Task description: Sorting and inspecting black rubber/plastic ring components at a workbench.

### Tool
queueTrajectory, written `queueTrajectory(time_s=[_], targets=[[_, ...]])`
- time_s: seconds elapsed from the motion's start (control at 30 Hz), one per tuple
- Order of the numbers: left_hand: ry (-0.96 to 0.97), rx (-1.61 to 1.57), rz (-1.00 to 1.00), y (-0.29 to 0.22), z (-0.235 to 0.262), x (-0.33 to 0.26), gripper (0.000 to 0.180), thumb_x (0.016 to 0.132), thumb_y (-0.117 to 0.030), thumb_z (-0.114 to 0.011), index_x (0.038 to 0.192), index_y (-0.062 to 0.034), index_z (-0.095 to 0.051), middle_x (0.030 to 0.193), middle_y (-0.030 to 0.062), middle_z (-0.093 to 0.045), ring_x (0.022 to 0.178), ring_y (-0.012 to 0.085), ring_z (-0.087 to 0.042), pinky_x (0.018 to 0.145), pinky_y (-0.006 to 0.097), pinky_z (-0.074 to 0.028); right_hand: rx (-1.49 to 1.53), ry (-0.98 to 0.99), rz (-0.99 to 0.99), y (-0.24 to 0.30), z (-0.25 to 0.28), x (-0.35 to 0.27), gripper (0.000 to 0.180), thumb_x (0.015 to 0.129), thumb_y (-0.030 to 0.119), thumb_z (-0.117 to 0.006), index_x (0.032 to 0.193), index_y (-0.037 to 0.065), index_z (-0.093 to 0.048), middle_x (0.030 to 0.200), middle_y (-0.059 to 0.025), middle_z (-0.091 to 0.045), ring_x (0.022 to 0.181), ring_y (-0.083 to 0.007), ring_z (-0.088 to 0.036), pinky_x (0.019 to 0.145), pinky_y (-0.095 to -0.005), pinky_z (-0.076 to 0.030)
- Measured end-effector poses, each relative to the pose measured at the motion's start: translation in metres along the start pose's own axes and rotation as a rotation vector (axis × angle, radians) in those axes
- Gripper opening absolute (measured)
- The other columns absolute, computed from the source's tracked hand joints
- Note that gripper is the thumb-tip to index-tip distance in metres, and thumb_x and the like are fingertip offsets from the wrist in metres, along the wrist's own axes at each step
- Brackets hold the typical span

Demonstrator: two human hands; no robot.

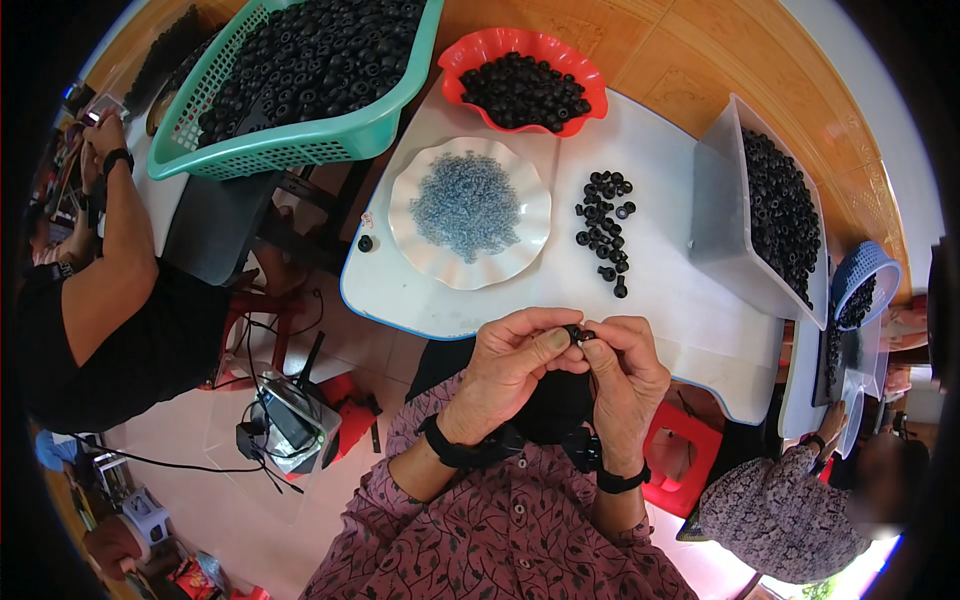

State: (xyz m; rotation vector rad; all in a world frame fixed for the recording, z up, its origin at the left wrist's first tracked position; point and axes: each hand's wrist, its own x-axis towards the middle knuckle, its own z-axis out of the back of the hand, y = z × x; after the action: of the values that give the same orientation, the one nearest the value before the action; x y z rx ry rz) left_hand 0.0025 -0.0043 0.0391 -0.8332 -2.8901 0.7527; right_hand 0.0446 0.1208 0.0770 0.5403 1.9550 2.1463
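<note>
Close together at the table's front edge, my left hand (pixel 515 365) and my right hand (pixel 626 385) meet at the fingertips. Both are closed in a pinch on a small round black plastic part (pixel 574 331); whether it is one part or two joined is too small to tell. Beyond the fingers, several similar black parts (pixel 603 225) lie loose on the white table (pixel 660 290). To their left stands a white plate with a wavy rim (pixel 402 215), holding a heap of tiny clear bluish pieces (pixel 466 205). A red scalloped bowl (pixel 455 55) behind it holds more black parts.
A green basket (pixel 290 152) full of black ring-shaped parts stands at the far left. At the right is a clear plastic bin (pixel 722 215) of black parts, with a blue basket (pixel 868 268) beyond. Co-workers sit left and right; a red stool (pixel 690 465) stands beside me.
</note>
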Motion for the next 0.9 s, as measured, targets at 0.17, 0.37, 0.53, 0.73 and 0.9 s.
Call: queueTrajectory(time_s=[0.17,0.37,0.53,0.73,0.9], targets=[[-0.011,0.039,-0.007,-0.0009,-0.0005,-0.0008,0.025,0.094,-0.002,-0.054,0.117,0.0046,-0.059,0.097,0.0133,-0.066,0.085,0.0190,-0.067,0.081,0.033,-0.058,-0.060,-0.001,0.053,-0.0005,0.0004,0.0010,0.015,0.083,-0.004,-0.067,0.097,0.001,-0.068,0.095,-0.0049,-0.057,0.085,-0.0108,-0.057,0.074,-0.0219,-0.049],[0.028,0.018,-0.009,-0.0008,0.0009,-0.0005,0.026,0.095,-0.005,-0.054,0.119,0.0040,-0.059,0.104,0.0129,-0.065,0.088,0.0168,-0.067,0.082,0.031,-0.058,-0.056,-0.001,0.057,-0.0015,0.0007,-0.0003,0.016,0.083,-0.004,-0.068,0.098,0.001,-0.069,0.095,-0.0048,-0.057,0.084,-0.0108,-0.058,0.073,-0.0217,-0.049],[0.029,0.013,-0.004,-0.0003,0.0020,0.0003,0.026,0.095,-0.005,-0.055,0.118,0.0039,-0.059,0.101,0.0126,-0.066,0.086,0.0163,-0.067,0.080,0.030,-0.058,-0.071,0.003,0.053,-0.0010,0.0002,0.0005,0.017,0.082,-0.003,-0.068,0.098,0.001,-0.069,0.096,-0.0049,-0.056,0.084,-0.0104,-0.058,0.072,-0.0211,-0.048],[0.009,0.043,0.000,-0.0002,0.0017,-0.0004,0.026,0.094,-0.006,-0.056,0.118,0.0039,-0.060,0.099,0.0122,-0.067,0.085,0.0157,-0.067,0.079,0.029,-0.058,-0.085,0.016,0.044,-0.0014,0.0011,0.0000,0.017,0.082,-0.004,-0.068,0.098,0.001,-0.069,0.097,-0.0049,-0.056,0.083,-0.0101,-0.057,0.070,-0.0206,-0.048],[0.005,0.036,-0.003,0.0005,0.0026,-0.0008,0.025,0.094,-0.006,-0.056,0.117,0.0036,-0.060,0.098,0.0121,-0.067,0.084,0.0154,-0.067,0.079,0.029,-0.058,-0.134,0.020,0.042,0.0032,0.0006,-0.0004,0.016,0.082,-0.002,-0.068,0.098,0.001,-0.069,0.096,-0.0050,-0.056,0.080,-0.0100,-0.057,0.069,-0.0202,-0.048]])
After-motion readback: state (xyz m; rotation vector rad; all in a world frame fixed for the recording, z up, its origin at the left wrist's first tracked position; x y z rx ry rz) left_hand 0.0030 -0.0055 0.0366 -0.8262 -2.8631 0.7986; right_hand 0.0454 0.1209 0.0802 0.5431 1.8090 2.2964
